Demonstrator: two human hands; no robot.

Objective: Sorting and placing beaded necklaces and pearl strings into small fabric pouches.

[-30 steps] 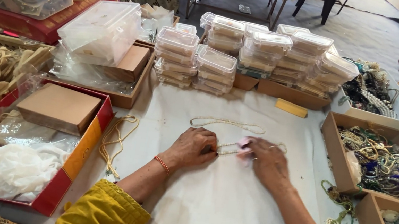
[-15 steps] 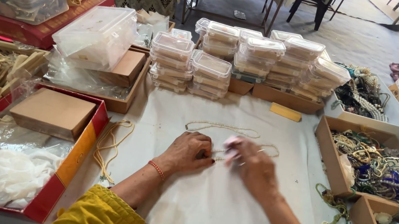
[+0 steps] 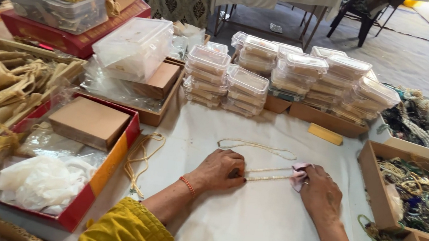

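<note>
Bead necklace (image 3: 269, 171): pale, thin strand, pulled taut on the white-covered counter (image 3: 244, 225) between both hands; a slack loop lies just beyond.
Left hand (image 3: 221, 170): pinching the strand's left end.
Right hand (image 3: 321, 191): gripping a small pink cloth (image 3: 299, 173) wrapped around the strand.
Handling, judged: light, limp, slippery, beads fragile; best held at the ends.
Far side: stacked clear boxes (image 3: 288, 75).
</note>
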